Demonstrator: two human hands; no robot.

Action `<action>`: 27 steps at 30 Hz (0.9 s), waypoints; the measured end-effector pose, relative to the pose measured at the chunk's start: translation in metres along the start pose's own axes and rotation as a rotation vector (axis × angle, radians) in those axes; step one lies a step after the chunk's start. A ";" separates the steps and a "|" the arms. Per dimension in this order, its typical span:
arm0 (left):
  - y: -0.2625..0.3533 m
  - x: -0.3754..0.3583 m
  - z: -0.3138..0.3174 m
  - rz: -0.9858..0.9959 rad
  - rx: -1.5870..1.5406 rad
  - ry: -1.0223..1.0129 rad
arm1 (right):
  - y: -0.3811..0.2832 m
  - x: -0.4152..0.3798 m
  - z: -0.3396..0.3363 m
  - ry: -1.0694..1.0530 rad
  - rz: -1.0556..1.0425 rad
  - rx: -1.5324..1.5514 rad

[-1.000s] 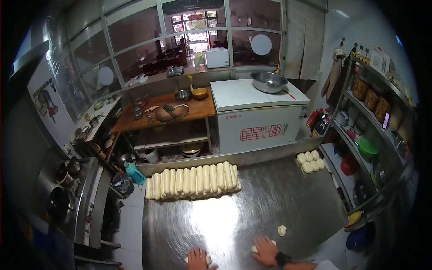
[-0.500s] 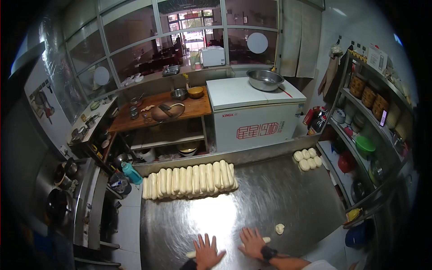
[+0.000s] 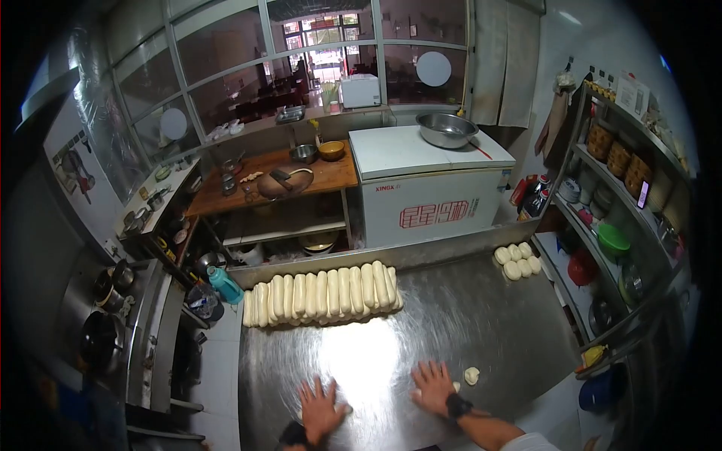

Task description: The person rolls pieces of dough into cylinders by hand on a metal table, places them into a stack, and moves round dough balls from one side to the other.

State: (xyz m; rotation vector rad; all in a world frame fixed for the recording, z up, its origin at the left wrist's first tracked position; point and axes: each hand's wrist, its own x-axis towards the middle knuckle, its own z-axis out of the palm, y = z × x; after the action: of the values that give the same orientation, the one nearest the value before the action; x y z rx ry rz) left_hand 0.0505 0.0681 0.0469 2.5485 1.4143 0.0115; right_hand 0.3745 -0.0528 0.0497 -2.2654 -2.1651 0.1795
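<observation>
My left hand (image 3: 321, 412) lies palm down on the steel worktop (image 3: 421, 316), fingers spread. A little pale dough shows at its edges; most of that piece is hidden. To its right, my right hand (image 3: 434, 388) is also flat with fingers apart, and a dough end (image 3: 456, 386) peeks out beside it. Just past that sits a small dough lump (image 3: 471, 375), apart from the hand. Farther back, a long stack of dough rolls (image 3: 323, 295) lies side by side. Several round dough pieces (image 3: 517, 261) are grouped at the back right corner.
Behind the worktop's raised back edge stand a white chest freezer (image 3: 436, 203) with a metal basin (image 3: 447, 131) and a wooden counter (image 3: 218, 197). Metal shelving (image 3: 609, 180) borders the right. A turquoise flask (image 3: 224, 284) and a stove (image 3: 124, 346) are on the left.
My hands have moved apart and slightly forward, the left hand leftward and the right hand rightward. Less dough shows beside them now. The view has shifted a little.
</observation>
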 end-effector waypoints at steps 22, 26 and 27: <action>0.002 -0.015 -0.013 -0.262 -0.044 0.006 | 0.034 -0.017 -0.032 -0.461 -0.084 0.333; 0.033 -0.065 -0.017 -0.104 -0.001 -0.010 | 0.067 0.062 0.001 0.201 0.264 0.827; 0.028 -0.072 -0.008 -0.104 0.009 -0.018 | 0.077 0.100 -0.026 0.227 0.348 0.905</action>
State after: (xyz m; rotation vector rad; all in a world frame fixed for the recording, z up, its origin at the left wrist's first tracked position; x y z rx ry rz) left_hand 0.0342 -0.0048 0.0680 2.4725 1.5414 -0.0353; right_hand 0.4572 0.0447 0.0611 -1.9270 -1.1763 0.6931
